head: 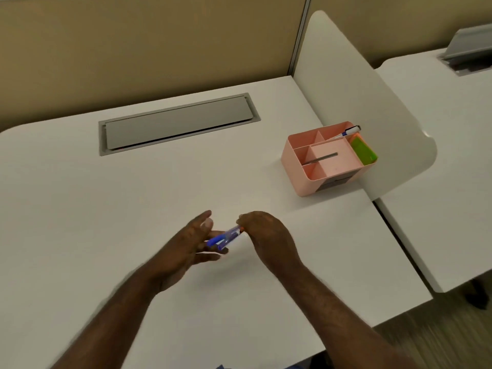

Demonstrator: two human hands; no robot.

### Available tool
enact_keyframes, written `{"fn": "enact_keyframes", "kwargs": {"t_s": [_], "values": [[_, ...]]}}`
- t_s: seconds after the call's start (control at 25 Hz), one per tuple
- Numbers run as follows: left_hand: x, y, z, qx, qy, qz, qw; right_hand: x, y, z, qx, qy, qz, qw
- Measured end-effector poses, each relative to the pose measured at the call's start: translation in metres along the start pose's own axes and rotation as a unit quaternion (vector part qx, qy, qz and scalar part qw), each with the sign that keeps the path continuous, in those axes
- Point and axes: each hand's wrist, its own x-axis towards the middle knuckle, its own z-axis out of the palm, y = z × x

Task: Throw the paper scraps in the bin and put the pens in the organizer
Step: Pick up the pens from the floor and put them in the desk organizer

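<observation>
Blue pens (225,237) are bunched together between my two hands, low over the middle of the white desk (133,209). My left hand (191,246) cradles their lower ends with fingers spread. My right hand (263,235) curls over their upper ends. The image is blurred there, so which hand truly grips them is unclear. A pink organizer (298,166) stands at the desk's right side, well beyond my hands. In its back compartment leans a white pen with a dark cap (346,133). A green case (363,151) fills its right slot. No bin or paper scraps show.
A grey cable-tray lid (175,121) is set into the desk at the back. A white divider panel (372,115) rises right behind the organizer. Another desk (439,129) lies beyond it, and the floor (439,328) shows at bottom right.
</observation>
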Motion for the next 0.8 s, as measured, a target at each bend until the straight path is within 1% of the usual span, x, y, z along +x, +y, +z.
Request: {"fn": "enact_keyframes", "kwargs": {"t_s": [0.04,0.08,0.16,0.2,0.24,0.28,0.32,0.36,0.4,0.44,0.64,0.8], "values": [[0.004,0.002,-0.013,-0.018,0.027,0.011,0.999,0.001,0.008,-0.008,0.010,0.040,0.061,0.997],[0.007,0.002,-0.027,-0.013,0.057,0.021,0.998,0.002,0.018,-0.017,0.030,0.092,0.130,0.987],[0.012,-0.009,-0.053,0.066,0.127,0.015,0.990,0.010,0.039,-0.037,0.096,0.190,0.248,0.945],[0.014,-0.019,-0.063,0.141,0.161,-0.003,0.977,0.015,0.050,-0.047,0.114,0.231,0.282,0.924],[0.014,-0.031,-0.072,0.243,0.188,-0.027,0.951,0.021,0.062,-0.054,0.121,0.264,0.303,0.908],[0.014,-0.045,-0.079,0.353,0.199,-0.050,0.913,0.027,0.073,-0.060,0.129,0.287,0.318,0.894],[0.014,-0.060,-0.084,0.445,0.190,-0.072,0.872,0.033,0.084,-0.064,0.138,0.300,0.332,0.884],[0.013,-0.074,-0.087,0.504,0.173,-0.089,0.842,0.037,0.092,-0.066,0.144,0.305,0.348,0.875],[0.012,-0.084,-0.088,0.531,0.157,-0.098,0.827,0.040,0.098,-0.065,0.144,0.304,0.365,0.868],[0.012,-0.091,-0.089,0.537,0.149,-0.098,0.824,0.043,0.102,-0.064,0.138,0.298,0.378,0.865],[0.013,-0.092,-0.090,0.517,0.144,-0.097,0.838,0.047,0.103,-0.046,0.102,0.254,0.409,0.870],[0.009,-0.094,-0.088,0.528,0.146,-0.086,0.832,0.047,0.102,-0.038,0.103,0.249,0.446,0.854]]}}
